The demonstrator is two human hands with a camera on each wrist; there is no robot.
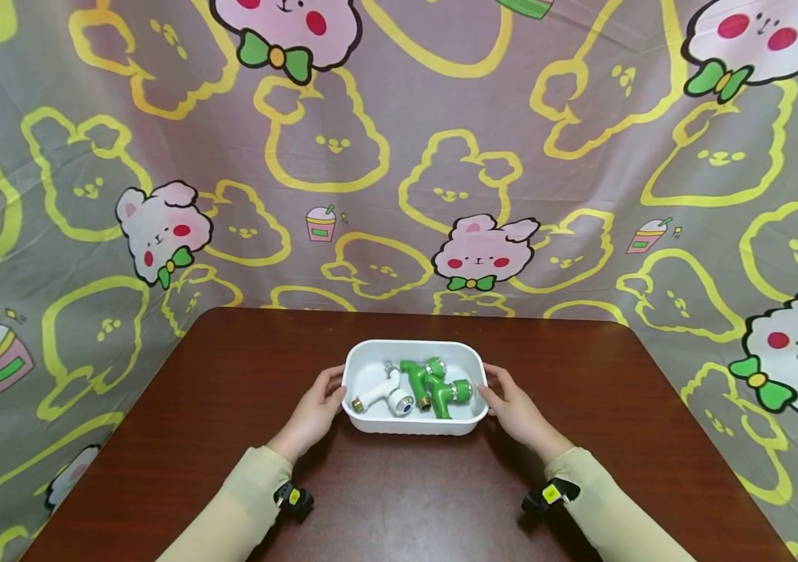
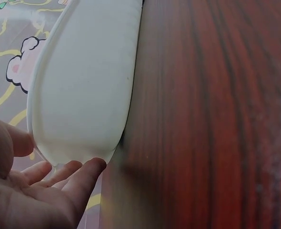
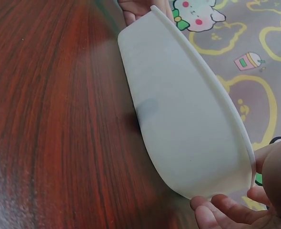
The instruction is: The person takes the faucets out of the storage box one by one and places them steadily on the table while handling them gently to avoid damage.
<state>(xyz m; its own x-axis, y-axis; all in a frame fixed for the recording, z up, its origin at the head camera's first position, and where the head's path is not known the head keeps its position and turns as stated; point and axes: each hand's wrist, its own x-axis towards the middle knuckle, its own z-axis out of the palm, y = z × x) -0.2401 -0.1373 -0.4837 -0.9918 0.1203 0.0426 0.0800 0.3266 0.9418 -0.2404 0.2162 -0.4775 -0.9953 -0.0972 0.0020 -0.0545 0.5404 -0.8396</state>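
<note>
A person's left hand (image 1: 316, 410) and right hand (image 1: 520, 410) grip opposite short ends of a white tub (image 1: 413, 427) just below the frame's center, its long axis running left to right, neither hand nearer; inside, a white tap (image 1: 379, 391) lies left of two green taps (image 1: 445, 393).

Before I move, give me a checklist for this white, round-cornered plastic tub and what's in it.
1. Left hand holding the white plastic tub by its left end: ok.
2. Right hand holding the opposite end: ok.
3. Tub upright: ok.
4. Two green taps with silvery collars inside: ok.
5. White tap with brass-coloured end inside: ok.
6. Tub's base flat on the brown wood-grain table: cannot tell.
</note>
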